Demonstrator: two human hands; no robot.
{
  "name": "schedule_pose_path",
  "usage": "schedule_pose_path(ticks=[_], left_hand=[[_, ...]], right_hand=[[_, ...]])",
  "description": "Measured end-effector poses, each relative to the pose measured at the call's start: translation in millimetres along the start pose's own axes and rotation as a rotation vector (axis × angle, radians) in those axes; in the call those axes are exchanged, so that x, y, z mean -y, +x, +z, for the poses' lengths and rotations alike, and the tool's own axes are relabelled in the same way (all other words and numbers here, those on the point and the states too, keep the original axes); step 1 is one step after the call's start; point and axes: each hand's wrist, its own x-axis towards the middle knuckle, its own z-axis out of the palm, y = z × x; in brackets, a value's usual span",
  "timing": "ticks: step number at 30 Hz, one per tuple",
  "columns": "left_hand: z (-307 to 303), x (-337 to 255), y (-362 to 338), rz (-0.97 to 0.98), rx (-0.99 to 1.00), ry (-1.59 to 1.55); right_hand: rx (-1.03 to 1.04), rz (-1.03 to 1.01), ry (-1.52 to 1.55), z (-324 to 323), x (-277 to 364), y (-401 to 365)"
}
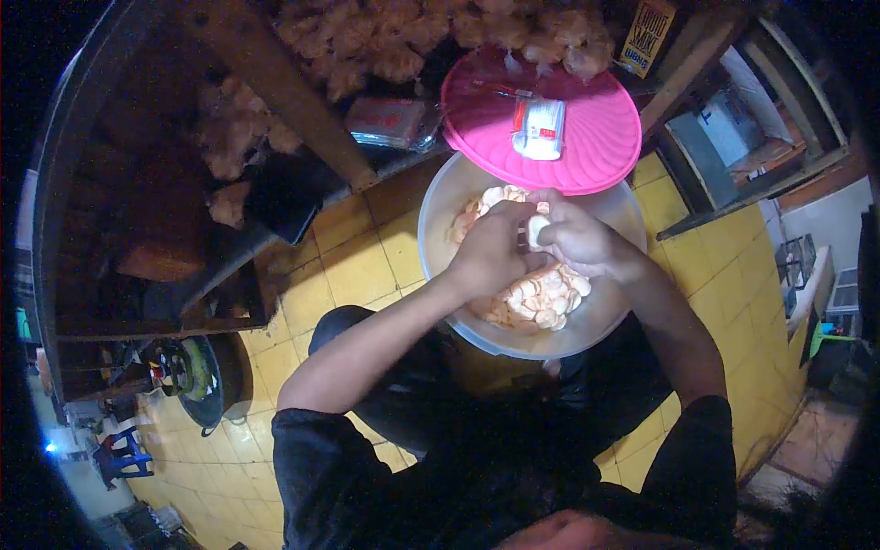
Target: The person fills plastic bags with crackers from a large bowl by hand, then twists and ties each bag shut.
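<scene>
A large translucent plastic tub [435, 215] stands between my bent legs, holding a heap of thin, round, pale-orange crackers [541, 301]. Both of my hands are close together above the heap, inside the tub's rim. My right hand [587, 240] pinches a whitish cracker [538, 229] between thumb and fingers. Beside it my left hand [493, 246] has its fingers curled inward; whatever lies in them is hidden. A pink ribbed lid [587, 101] rests across the tub's far edge. On that lid lies a small clear packet [539, 128] with a red and white label.
Bagged crackers [403, 41] crowd the wooden shelf at the back. Flat plastic packs [390, 122] sit at its edge, and a yellow box [645, 37] stands at right. A dark pan [215, 376] is on the yellow tiled floor [302, 302], left.
</scene>
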Motion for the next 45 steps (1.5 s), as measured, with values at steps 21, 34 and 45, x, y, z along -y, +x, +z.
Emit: schedule_pose_path(ticks=[21,34,45], left_hand=[[-35,13,8,-0.046,-0.043,0.567],[-37,16,12,-0.017,-0.049,0.544],[-21,-4,13,-0.062,0.13,0.183]], right_hand=[[0.243,0.456,-1.849,-44,-72,11],[0.515,0.185,-1.634,6,-36,-12],[0.169,0.164,-0.565,4,55,-20]])
